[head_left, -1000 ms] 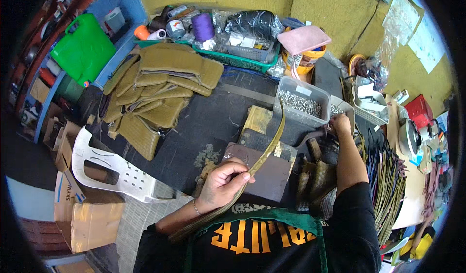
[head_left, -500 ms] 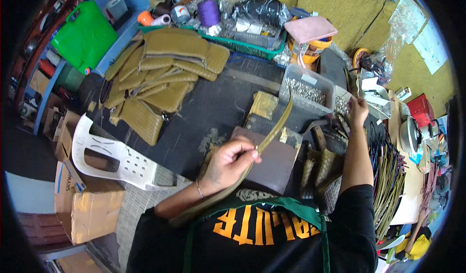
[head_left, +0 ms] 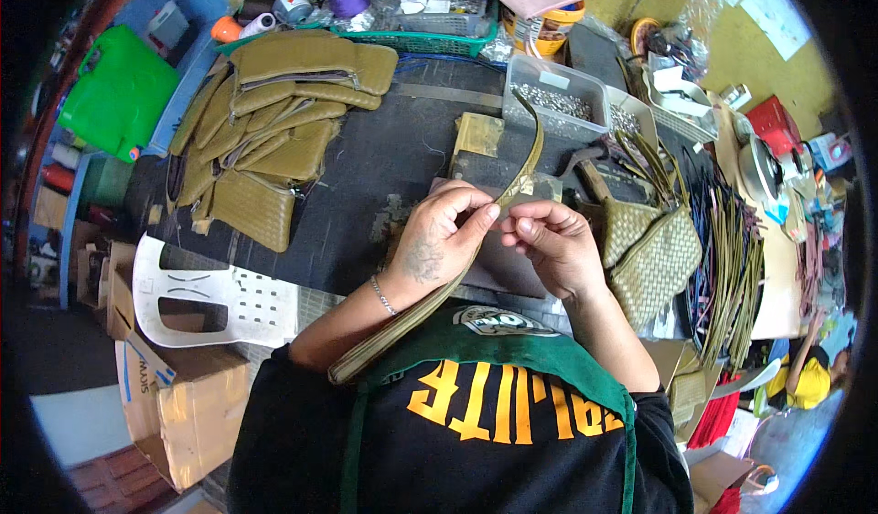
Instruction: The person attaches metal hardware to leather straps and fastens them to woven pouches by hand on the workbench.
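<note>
An olive strap (head_left: 532,144) is pinched between the thumb and fingers of my left hand (head_left: 437,235). One end rises in a curve above the table; the other runs back along my left forearm. My right hand (head_left: 560,244) is beside the left fingertips, thumb and fingers pressed together. Whatever sits in that pinch is too small to make out. Beneath both hands lies a brown flat block (head_left: 505,262). To the right of my right hand, an olive woven pouch (head_left: 654,253) rests near a hammer (head_left: 590,171), whose head is dark.
Clear bins (head_left: 560,128) of small metal pieces stand beyond my hands. Olive zippered pouches (head_left: 265,148) are heaped at left, a green basket (head_left: 416,43) behind them. Bundled strips (head_left: 727,267) hang at right. A white chair (head_left: 219,308) and a cardboard box (head_left: 197,413) stand lower left. Another person (head_left: 805,381) is at far right.
My right hand has come from the small metal pieces' bin back to my left hand, its fingers pinched. My left hand still holds the strap. The view has shifted, showing more of the woven pouch.
</note>
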{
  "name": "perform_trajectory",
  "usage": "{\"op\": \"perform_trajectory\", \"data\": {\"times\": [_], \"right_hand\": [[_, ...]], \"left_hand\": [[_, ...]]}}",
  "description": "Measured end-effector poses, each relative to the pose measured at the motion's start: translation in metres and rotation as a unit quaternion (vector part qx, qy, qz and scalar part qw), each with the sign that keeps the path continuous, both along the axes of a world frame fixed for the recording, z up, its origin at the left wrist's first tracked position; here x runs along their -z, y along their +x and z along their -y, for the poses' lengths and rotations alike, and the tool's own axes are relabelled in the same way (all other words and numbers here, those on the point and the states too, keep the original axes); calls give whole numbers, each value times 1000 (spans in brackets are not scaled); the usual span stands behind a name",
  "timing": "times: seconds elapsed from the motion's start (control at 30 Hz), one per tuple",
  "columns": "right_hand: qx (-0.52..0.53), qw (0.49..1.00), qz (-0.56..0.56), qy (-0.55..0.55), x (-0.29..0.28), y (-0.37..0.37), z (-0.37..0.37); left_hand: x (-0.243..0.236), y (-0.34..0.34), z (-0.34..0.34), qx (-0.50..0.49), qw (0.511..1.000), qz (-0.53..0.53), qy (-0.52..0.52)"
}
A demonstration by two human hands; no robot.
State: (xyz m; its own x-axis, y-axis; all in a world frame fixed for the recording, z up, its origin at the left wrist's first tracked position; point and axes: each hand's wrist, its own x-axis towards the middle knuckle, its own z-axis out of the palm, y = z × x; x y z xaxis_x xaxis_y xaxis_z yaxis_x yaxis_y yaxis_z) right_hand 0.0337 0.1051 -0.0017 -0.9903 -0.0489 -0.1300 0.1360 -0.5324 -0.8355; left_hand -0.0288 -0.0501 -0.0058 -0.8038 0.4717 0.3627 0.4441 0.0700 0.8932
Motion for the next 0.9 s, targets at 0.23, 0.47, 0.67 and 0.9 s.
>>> {"op": "perform_trajectory", "data": {"times": [0.23, 0.47, 0.67, 0.9], "right_hand": [[46, 994, -72, -70, 10, 7, 15], [131, 982, -17, -132, 22, 9, 27], [133, 982, -42, -127, 20, 10, 32], [218, 970, -108, 15, 21, 12, 41]], "left_hand": [[-2, 1, 0, 54, 997, -48, -24], [-8, -4, 7, 86, 992, -86, -45], [-12, -5, 12, 111, 988, -99, -46], [-18, 1, 11, 108, 981, -152, -57]]}}
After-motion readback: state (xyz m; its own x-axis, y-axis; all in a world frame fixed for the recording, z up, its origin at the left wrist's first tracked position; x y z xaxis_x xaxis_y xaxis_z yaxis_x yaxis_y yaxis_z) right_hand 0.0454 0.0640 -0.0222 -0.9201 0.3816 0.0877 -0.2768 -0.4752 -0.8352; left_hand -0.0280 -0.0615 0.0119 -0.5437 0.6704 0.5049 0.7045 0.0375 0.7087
